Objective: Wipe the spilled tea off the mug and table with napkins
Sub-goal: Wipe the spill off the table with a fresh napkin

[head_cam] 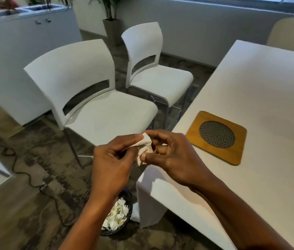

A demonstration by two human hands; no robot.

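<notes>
1. Both hands pinched one crumpled napkin (144, 147) between them: the left hand (114, 162) gripped its left side, the right hand (171, 156) its right.
2. The wad sat at the fingertips, held in the air off the white table's (261, 98) corner.
3. A bin (122, 216) of used napkins stood on the floor below the hands.
4. A wooden trivet (216, 137) lay on the table just right of the hands.

Trivet (217, 137) amid seemingly bare table (261, 83)

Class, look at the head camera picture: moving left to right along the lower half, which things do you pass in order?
Black cable on the floor → wastebasket of crumpled paper → crumpled napkin held by both hands → wooden trivet with mesh centre on the white table.
</notes>
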